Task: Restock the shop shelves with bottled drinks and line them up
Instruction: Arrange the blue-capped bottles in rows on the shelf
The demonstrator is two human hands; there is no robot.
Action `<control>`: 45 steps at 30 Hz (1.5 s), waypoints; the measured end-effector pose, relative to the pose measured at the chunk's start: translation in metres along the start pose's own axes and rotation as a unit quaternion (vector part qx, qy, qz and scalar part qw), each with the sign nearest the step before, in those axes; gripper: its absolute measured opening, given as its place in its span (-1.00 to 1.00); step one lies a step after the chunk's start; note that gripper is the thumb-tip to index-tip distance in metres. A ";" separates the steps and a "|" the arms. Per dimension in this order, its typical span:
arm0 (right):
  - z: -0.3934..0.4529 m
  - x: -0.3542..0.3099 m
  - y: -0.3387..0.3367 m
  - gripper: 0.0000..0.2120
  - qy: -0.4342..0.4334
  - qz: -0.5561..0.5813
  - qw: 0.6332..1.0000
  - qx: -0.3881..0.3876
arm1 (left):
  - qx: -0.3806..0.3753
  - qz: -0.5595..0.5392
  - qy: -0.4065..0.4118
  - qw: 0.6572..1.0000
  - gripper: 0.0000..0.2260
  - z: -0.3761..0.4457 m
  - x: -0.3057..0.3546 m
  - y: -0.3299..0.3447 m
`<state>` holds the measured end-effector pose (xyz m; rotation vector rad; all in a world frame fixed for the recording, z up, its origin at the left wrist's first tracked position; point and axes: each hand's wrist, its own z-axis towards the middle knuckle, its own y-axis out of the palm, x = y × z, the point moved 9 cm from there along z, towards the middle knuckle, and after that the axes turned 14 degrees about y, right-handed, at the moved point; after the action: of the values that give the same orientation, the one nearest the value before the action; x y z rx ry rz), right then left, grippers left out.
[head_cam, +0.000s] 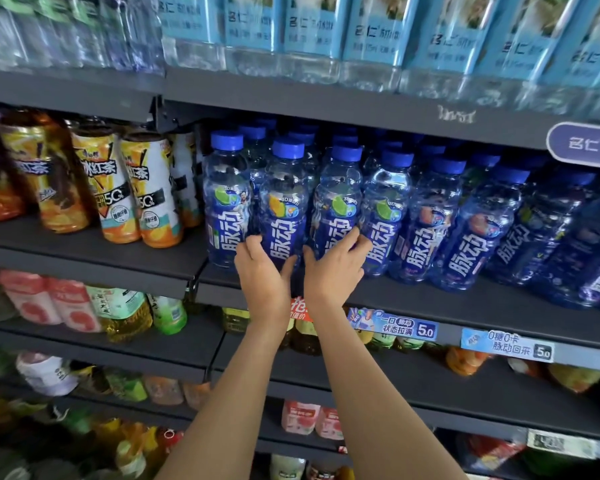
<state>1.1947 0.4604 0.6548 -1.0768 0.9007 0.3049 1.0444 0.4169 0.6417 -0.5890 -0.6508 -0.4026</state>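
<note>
A row of clear blue bottles with blue caps and dark blue labels stands along the front of the dark grey shelf (430, 303), with more rows behind. My left hand (262, 271) grips the lower part of the second bottle from the left (284, 202), thumb on its right side and fingers round its left. My right hand (333, 268) grips the base of the third bottle (338, 199), fingers curled round its right side. Both bottles stand upright on the shelf.
Iced tea bottles (153, 188) with yellow and white labels stand to the left on the same level. Water bottles with light blue labels (371, 29) fill the shelf above. Price tags (409, 329) hang on the shelf edge. Lower shelves hold mixed juice and tea bottles (125, 313).
</note>
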 end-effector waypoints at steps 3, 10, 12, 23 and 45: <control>0.006 0.000 -0.004 -0.45 0.035 0.027 0.999 0.007 | -0.008 0.009 0.014 1.000 -0.58 -0.001 0.002 0.000; -0.011 0.014 -0.019 -0.54 0.019 0.093 0.995 -0.006 | -0.001 -0.048 0.027 0.998 -0.51 -0.007 0.007 -0.011; -0.024 0.019 -0.025 -0.55 0.007 0.111 0.994 -0.005 | 0.023 -0.078 0.062 0.995 -0.51 -0.012 0.018 -0.021; -0.007 -0.007 -0.068 -0.74 -0.195 0.131 0.968 -0.089 | -0.095 -0.138 0.079 0.983 -0.45 0.014 0.037 -0.009; 0.056 -0.093 -0.013 -0.32 -0.153 -0.083 0.985 0.002 | -0.068 -0.243 0.032 0.967 -0.63 0.009 0.014 -0.027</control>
<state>1.1718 0.5206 0.7430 -1.0587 0.5339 0.3192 1.0363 0.4001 0.6670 -0.5410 -0.7084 -0.9284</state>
